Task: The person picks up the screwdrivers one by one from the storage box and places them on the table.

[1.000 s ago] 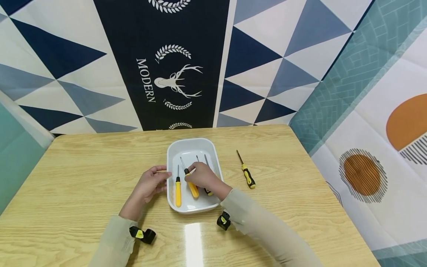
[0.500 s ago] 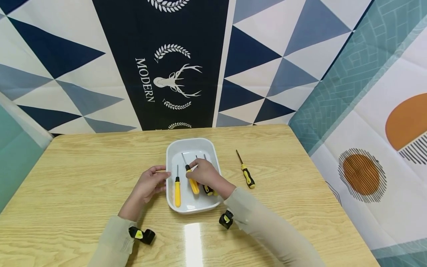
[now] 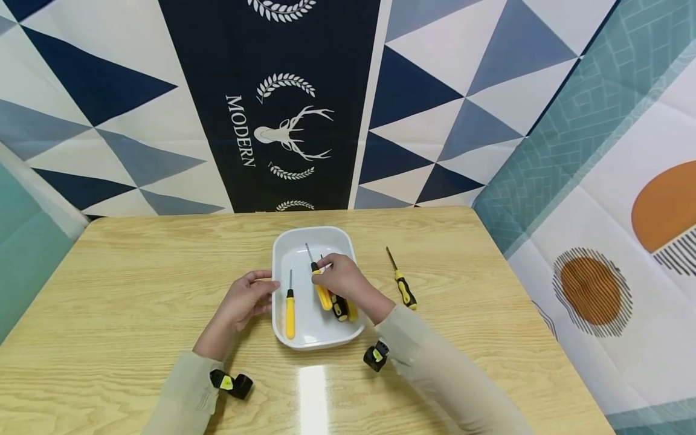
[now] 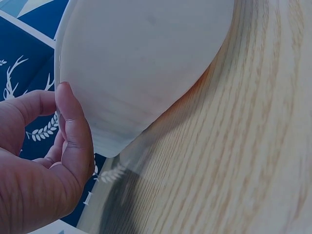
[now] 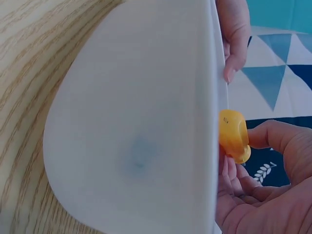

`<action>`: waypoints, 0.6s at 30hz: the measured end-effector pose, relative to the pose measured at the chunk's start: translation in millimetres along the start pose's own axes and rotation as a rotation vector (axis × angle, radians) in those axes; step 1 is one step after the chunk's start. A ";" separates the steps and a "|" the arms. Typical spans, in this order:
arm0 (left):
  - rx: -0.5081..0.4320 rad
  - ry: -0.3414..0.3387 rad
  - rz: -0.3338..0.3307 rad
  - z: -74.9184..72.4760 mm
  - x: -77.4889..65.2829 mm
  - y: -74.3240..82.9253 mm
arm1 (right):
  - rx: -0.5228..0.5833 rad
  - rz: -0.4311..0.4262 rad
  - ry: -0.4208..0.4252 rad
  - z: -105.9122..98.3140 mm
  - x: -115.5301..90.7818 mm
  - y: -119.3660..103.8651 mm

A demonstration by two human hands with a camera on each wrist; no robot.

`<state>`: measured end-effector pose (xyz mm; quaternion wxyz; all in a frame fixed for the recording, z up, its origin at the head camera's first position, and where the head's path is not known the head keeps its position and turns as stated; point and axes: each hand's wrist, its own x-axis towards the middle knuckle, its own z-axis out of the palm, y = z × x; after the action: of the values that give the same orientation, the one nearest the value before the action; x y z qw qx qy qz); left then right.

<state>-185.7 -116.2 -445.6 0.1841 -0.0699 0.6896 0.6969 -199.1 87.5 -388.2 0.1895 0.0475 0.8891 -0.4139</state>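
"Blue and white triangles (image 3: 418,133) flank a dark deer panel (image 3: 288,136), and below, on a wood-grain table (image 3: 163,278), sits the white tray (image 3: 311,329)!"

"And the right hand (image 3: 344,279)?"

"Over the tray, thumb and fingers pinching a yellow-handled screwdriver (image 3: 324,298), shaft pointing to the far end! Whether it touches the tray floor, I can't tell."

"What about the left hand (image 3: 247,297)?"

"Thumb and fingers bent, gripping the tray's left rim!"

"Other tools?"

"Plenty! A second yellow screwdriver (image 3: 290,315) lies inside, along the left; a black-and-yellow screwdriver (image 3: 339,309) and another yellow handle (image 3: 352,312) show partly hidden by the right hand. One loose screwdriver (image 3: 403,289), black and yellow, rests on the table, right of the tray!"
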 end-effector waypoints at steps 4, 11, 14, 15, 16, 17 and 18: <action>0.007 -0.001 0.004 0.1 0.3 -0.1 | 0.017 -0.005 0.007 -2.8 1.0 2.0; 0.014 -0.009 0.018 0.3 -0.5 0.7 | 0.040 -0.007 0.008 -9.7 2.0 3.6; 0.017 -0.011 0.023 -0.1 -1.1 0.7 | 0.041 -0.005 0.007 -12.3 0.3 3.3; 0.018 -0.012 0.025 -0.2 -1.1 0.5 | 0.039 -0.003 0.008 -13.2 -0.4 3.1; 0.020 -0.012 0.026 -0.3 -1.1 0.2 | 0.038 -0.002 0.009 -14.0 -0.8 2.9; 0.023 -0.012 0.026 -0.4 -1.1 0.1 | 0.040 -0.002 0.011 -14.4 -0.5 3.2; 0.024 -0.011 0.026 -0.5 -1.1 -0.1 | 0.039 -0.002 0.014 -14.9 -0.3 3.5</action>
<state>-184.7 -116.8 -445.3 0.1798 -0.0549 0.6978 0.6912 -202.4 101.0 -381.8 0.1819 0.0532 0.8823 -0.4309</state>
